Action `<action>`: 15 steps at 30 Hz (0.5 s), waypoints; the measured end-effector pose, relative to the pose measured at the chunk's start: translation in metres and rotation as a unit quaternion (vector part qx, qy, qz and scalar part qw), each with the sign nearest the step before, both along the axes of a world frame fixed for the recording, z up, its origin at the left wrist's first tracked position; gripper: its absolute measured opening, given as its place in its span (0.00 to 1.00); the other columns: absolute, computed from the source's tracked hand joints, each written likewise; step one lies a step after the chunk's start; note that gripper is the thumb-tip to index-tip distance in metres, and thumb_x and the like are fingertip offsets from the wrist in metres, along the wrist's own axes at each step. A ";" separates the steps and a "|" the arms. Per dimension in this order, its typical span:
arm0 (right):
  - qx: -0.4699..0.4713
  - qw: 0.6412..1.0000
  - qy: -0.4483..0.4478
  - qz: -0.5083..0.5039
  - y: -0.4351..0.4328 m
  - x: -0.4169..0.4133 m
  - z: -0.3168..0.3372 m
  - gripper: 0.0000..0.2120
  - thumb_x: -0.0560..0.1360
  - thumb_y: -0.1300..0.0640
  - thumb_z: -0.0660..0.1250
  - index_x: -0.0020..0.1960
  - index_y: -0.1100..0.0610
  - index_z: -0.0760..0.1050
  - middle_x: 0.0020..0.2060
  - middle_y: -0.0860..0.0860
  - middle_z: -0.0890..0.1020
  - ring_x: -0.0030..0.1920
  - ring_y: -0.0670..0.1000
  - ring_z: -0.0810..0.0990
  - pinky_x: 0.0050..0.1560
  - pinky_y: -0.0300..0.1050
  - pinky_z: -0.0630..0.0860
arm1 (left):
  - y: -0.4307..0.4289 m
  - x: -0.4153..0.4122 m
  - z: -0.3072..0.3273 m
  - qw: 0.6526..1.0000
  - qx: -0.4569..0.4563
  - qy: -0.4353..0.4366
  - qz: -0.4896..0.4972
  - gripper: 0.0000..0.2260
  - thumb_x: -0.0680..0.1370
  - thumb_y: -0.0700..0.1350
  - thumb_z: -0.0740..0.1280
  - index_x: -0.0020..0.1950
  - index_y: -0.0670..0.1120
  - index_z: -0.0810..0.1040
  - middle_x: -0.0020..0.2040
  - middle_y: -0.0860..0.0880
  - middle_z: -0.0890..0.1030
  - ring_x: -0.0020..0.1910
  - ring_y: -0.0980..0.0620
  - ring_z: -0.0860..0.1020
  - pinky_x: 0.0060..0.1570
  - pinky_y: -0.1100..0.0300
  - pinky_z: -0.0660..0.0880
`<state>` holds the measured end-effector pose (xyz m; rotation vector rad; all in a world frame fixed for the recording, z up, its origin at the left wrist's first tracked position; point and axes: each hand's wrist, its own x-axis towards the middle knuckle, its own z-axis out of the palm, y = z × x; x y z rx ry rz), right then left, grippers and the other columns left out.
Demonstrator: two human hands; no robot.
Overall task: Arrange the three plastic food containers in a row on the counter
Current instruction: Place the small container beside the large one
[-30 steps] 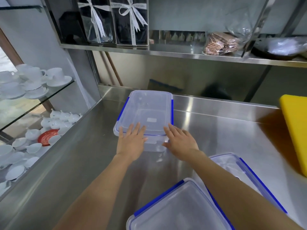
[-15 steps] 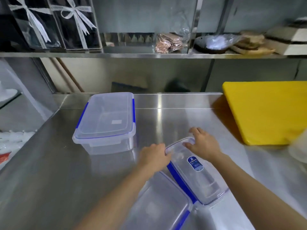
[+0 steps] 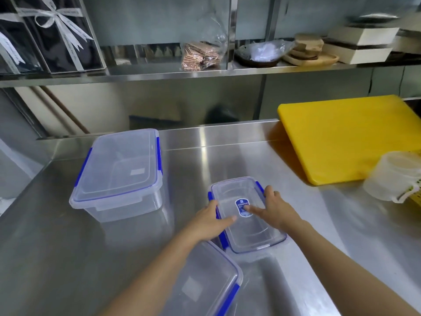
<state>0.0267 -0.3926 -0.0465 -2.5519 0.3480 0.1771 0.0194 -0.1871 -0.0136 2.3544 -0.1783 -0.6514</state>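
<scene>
Three clear plastic containers with blue clips are on the steel counter (image 3: 52,247). The large container (image 3: 118,172) stands at the back left, nobody touching it. The small container (image 3: 246,215) with a blue label sits mid-counter. My left hand (image 3: 209,221) grips its left edge, thumb over the lid. My right hand (image 3: 273,209) holds its right edge, fingers on the lid. A third container (image 3: 205,286) lies at the front, partly hidden under my left forearm.
A yellow cutting board (image 3: 346,137) lies at the back right, with a white tub (image 3: 396,176) beside it at the right edge. A steel shelf (image 3: 205,71) above holds boxes, bags and wooden boards. Bare counter lies between the large and small containers.
Both hands left the large container and took hold of the small one. The small container has turned straighter and moved away from me, toward the back of the counter.
</scene>
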 end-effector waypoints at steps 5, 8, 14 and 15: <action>-0.042 0.997 -0.013 -0.058 0.017 0.003 -0.001 0.40 0.68 0.30 0.58 0.68 0.57 0.55 0.62 0.60 0.71 0.55 0.62 0.76 0.50 0.57 0.76 | -0.001 -0.009 -0.007 0.991 0.096 -0.024 -0.091 0.46 0.68 0.69 0.63 0.74 0.57 0.38 0.77 0.46 0.38 0.75 0.44 0.39 0.72 0.48 0.41; 0.115 0.993 0.001 0.013 0.010 0.003 0.012 0.45 0.64 0.34 0.68 0.71 0.51 0.52 0.69 0.57 0.62 0.64 0.60 0.70 0.60 0.58 0.73 | 0.005 -0.007 -0.010 0.991 0.087 -0.050 -0.085 0.48 0.67 0.67 0.67 0.73 0.59 0.38 0.76 0.48 0.36 0.75 0.42 0.44 0.71 0.46 0.48; 0.021 0.945 0.192 0.264 -0.011 -0.007 0.026 0.66 0.56 0.40 0.78 0.69 0.41 0.26 0.72 0.51 0.30 0.75 0.58 0.43 0.72 0.58 0.60 | 0.014 -0.005 -0.014 0.989 0.058 -0.106 -0.086 0.49 0.62 0.63 0.73 0.73 0.59 0.46 0.76 0.52 0.44 0.73 0.46 0.57 0.68 0.48 0.62; -0.002 0.940 0.195 0.281 -0.011 -0.007 0.024 0.67 0.55 0.40 0.78 0.68 0.41 0.25 0.72 0.51 0.30 0.75 0.58 0.43 0.71 0.58 0.60 | 0.013 -0.005 -0.015 0.985 0.068 -0.128 -0.089 0.47 0.62 0.63 0.73 0.73 0.57 0.50 0.74 0.52 0.50 0.71 0.46 0.60 0.66 0.49 0.65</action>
